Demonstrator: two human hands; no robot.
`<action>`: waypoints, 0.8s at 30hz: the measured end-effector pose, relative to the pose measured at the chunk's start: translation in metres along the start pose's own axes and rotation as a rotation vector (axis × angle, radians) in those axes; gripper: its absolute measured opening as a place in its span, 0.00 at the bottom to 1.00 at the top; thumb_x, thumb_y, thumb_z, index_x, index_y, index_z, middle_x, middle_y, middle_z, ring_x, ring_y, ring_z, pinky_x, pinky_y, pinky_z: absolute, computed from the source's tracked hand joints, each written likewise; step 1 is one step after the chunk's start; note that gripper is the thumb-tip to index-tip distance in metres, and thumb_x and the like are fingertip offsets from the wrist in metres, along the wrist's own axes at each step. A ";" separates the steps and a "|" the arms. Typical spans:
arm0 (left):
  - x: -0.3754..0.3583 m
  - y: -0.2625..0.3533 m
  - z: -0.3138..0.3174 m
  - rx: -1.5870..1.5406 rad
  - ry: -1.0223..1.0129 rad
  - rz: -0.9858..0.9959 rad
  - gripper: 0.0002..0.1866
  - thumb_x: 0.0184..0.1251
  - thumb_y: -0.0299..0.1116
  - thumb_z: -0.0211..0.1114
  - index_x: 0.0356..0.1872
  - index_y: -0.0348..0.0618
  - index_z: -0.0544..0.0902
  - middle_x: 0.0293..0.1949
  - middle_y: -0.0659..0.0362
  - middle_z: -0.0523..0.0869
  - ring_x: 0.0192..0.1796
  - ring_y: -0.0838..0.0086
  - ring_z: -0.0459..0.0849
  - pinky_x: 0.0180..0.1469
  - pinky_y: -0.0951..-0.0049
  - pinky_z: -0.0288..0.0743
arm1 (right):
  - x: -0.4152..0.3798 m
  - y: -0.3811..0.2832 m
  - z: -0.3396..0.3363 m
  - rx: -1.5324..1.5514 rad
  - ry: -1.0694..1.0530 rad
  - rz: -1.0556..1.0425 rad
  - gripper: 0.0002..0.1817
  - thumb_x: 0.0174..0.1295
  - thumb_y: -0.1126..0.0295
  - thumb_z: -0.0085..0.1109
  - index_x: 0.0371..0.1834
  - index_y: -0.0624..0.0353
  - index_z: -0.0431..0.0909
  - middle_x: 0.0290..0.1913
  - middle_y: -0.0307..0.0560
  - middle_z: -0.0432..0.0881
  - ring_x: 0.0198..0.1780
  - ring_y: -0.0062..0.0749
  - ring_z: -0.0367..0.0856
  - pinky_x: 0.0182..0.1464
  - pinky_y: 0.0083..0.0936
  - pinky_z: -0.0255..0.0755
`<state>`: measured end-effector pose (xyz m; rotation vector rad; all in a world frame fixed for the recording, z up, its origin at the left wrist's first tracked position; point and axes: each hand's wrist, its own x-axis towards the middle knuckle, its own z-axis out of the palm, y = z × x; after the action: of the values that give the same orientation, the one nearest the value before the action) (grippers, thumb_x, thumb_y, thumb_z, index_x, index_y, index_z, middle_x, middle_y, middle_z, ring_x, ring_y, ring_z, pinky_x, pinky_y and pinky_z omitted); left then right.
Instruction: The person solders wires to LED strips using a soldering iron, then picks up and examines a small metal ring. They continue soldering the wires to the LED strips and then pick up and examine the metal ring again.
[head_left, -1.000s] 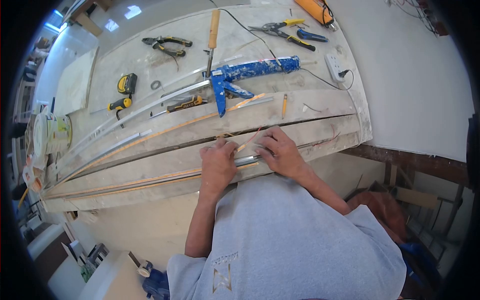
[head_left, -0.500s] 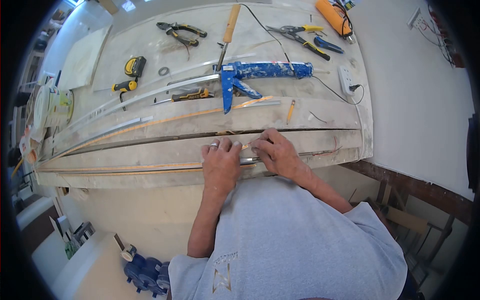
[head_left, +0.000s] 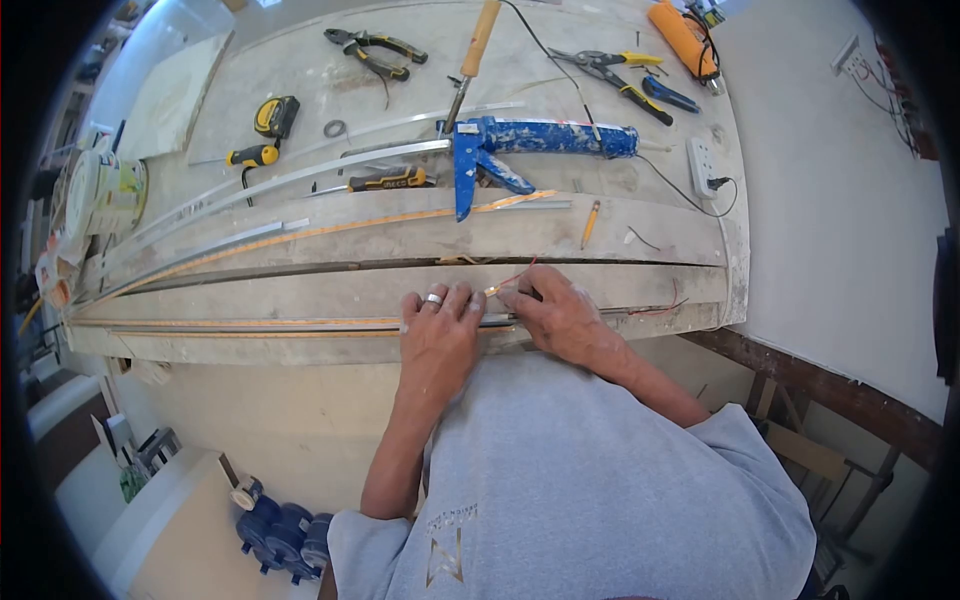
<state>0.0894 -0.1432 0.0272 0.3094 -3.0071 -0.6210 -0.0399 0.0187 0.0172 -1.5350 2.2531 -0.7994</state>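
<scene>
My left hand (head_left: 440, 330), a ring on one finger, lies at the front of the workbench with its fingers closed on the end of an orange-and-white LED strip (head_left: 491, 291). Close beside it, my right hand (head_left: 555, 308) pinches at the strip's end. A thin red wire (head_left: 522, 272) sticks up by those fingertips; the exact contact is hidden. Under both hands runs a narrow metal channel (head_left: 497, 323). The strip's long part (head_left: 250, 323) stretches away to the left. Other red wire (head_left: 672, 307) lies to the right of my right hand.
Behind my hands are a blue caulking gun (head_left: 550, 137), a wooden-handled soldering iron (head_left: 484, 38) leaning on it, a pencil (head_left: 590, 224), screwdriver (head_left: 390, 178), pliers (head_left: 375, 50), snips (head_left: 615, 78), and tape measure (head_left: 277, 117). A power strip (head_left: 703, 165) sits at the right edge.
The view has shifted slightly. The red wire now shows above my right fingertips, and the fingers have turned a little. My left hand keeps its hold on the strip.
</scene>
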 end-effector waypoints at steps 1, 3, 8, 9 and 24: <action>-0.002 0.001 -0.002 0.017 -0.033 -0.004 0.18 0.56 0.26 0.61 0.50 0.45 0.84 0.47 0.60 0.81 0.51 0.66 0.79 0.53 0.60 0.63 | 0.000 0.001 0.001 -0.001 -0.004 0.000 0.14 0.57 0.75 0.61 0.47 0.54 0.82 0.39 0.46 0.74 0.42 0.43 0.77 0.38 0.39 0.76; -0.007 0.001 -0.004 0.034 -0.053 0.001 0.20 0.56 0.26 0.61 0.52 0.45 0.83 0.50 0.59 0.80 0.54 0.66 0.78 0.54 0.59 0.63 | -0.001 0.005 0.004 0.039 0.038 -0.011 0.15 0.57 0.75 0.61 0.49 0.54 0.82 0.40 0.46 0.76 0.43 0.43 0.78 0.38 0.39 0.76; -0.009 0.002 -0.005 0.042 -0.093 -0.010 0.22 0.57 0.26 0.60 0.56 0.43 0.81 0.56 0.59 0.78 0.59 0.67 0.76 0.58 0.56 0.62 | 0.004 0.004 0.002 0.003 0.003 -0.041 0.19 0.58 0.75 0.60 0.54 0.53 0.81 0.41 0.46 0.77 0.43 0.43 0.79 0.39 0.39 0.77; -0.009 0.002 -0.005 0.031 -0.097 -0.013 0.22 0.57 0.27 0.59 0.56 0.43 0.81 0.56 0.59 0.78 0.59 0.67 0.76 0.58 0.56 0.62 | 0.004 0.002 0.000 -0.029 -0.037 -0.026 0.20 0.58 0.75 0.59 0.56 0.52 0.80 0.41 0.46 0.77 0.44 0.43 0.79 0.40 0.38 0.78; -0.013 0.001 -0.002 0.004 -0.061 -0.009 0.22 0.59 0.27 0.59 0.57 0.42 0.81 0.57 0.59 0.77 0.60 0.66 0.75 0.59 0.55 0.61 | 0.019 -0.001 -0.005 0.113 -0.070 0.043 0.15 0.57 0.77 0.61 0.49 0.59 0.84 0.40 0.48 0.78 0.41 0.44 0.80 0.42 0.36 0.76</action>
<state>0.1025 -0.1401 0.0295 0.3095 -3.0669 -0.6363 -0.0490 0.0026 0.0228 -1.4364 2.1446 -0.8329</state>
